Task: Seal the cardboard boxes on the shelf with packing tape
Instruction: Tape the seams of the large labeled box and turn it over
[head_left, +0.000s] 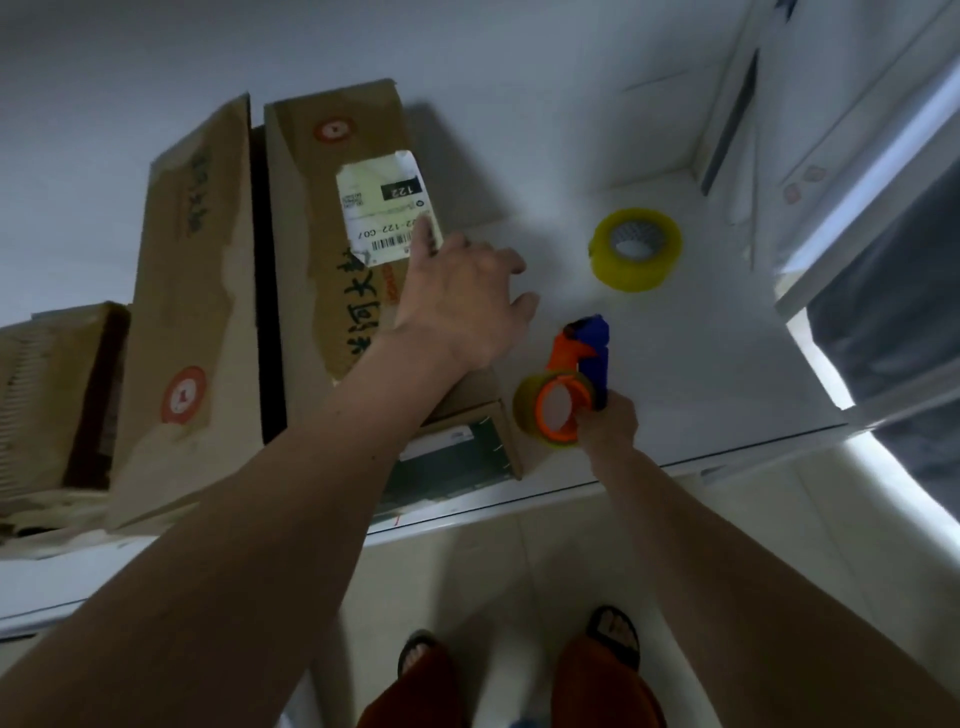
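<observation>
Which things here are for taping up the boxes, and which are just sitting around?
For the job:
- big box, left hand resting on it
- tape gun, held in right hand
- small box

Possibly spare:
- yellow tape roll on the shelf

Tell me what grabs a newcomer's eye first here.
The orange-and-blue plastic tape dispenser, gripped in the right hand at the white shelf's front edge. Behind it lies a spare yellow tape roll. The left hand rests on the open brown cardboard box with the white shipping label.
</observation>
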